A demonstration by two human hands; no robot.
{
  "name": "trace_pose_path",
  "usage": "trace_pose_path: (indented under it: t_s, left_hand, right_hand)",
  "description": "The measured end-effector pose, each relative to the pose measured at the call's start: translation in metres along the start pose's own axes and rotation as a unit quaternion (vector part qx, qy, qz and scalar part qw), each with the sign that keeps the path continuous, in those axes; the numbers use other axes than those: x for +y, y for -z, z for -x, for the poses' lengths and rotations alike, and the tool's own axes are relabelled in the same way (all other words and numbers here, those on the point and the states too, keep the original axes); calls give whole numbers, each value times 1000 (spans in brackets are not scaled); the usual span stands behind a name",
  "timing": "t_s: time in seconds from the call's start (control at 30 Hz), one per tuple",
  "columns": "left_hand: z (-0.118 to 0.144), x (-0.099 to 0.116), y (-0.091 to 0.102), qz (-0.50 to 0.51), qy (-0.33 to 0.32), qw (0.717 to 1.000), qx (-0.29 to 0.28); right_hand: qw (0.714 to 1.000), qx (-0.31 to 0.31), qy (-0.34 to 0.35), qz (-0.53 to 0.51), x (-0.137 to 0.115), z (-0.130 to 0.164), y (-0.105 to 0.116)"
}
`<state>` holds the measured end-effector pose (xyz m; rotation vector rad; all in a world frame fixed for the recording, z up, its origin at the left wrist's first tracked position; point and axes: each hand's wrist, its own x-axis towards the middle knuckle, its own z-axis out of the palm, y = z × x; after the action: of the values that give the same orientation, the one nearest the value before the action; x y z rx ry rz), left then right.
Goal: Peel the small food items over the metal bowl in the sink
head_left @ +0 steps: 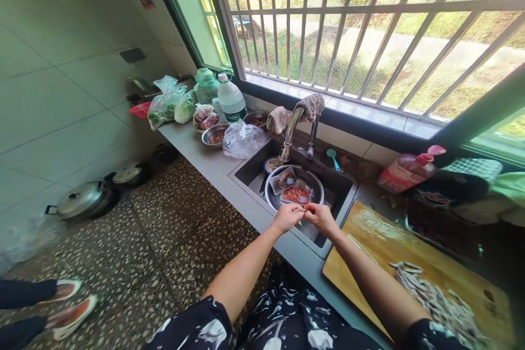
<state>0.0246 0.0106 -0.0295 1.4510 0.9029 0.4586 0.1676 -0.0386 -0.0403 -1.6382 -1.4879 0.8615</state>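
The left hand and right hand pinch together a small piece, unclear to me; the metal basin lies just beyond both.

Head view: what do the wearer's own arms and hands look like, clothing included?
The left hand and right hand are ungloved. Both forearms are bare, with no watch or bracelet visible. The short sleeves are dark with irregular white blotches. Rings are too small to tell.
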Motion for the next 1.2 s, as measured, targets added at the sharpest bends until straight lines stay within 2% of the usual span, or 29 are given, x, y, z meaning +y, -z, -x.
trace_pose_path:
  t_s: [0.1,0.2,0.33,0.43,0.53,0.67,0.77,0.87,1.0,1.1,1.2]
  left_hand:
    - [-1,0,0,-22,-1,1000,1]
    - [-2,-2,-2,6,9,1000,9]
    - [-4,-5,-1,68,6,997,47]
    - [-5,-6,1,58,-4,996,64]
    - [-3,-5,2,27,-12,998,62]
    - [-3,-5,3,-32,-36,998,34]
    - [-6,-9,5,-15,-26,999,21]
    - [-10,-13,7,51,11,999,-3]
    - [-15,-15,9,145,51,988,-4]
    - [-16,-14,8,158,43,986,9]
    - [-16,-12,7,120,13,992,20]
  right_hand:
    - [999,42,8,27,2,1,-4]
    - [997,78,-5,12,6,-1,-7]
    - [983,78,-98,-132,3,-2,-3]
    - [967,50,-144,-202,-4,-1,1]
    - [975,19,-136,-173,-8,1,1]
    - [993,59,-92,-52,-7,2,-5]
    - [996,73,-53,-8,-5,1,-9]
    - [996,64,-42,-39,-2,-1,-10]
    - [981,53,-71,-175,2,-5,-12]
    - [968,101,-93,-209,-2,-3,-14]
    - [972,178,-81,-129,-11,2,-17]
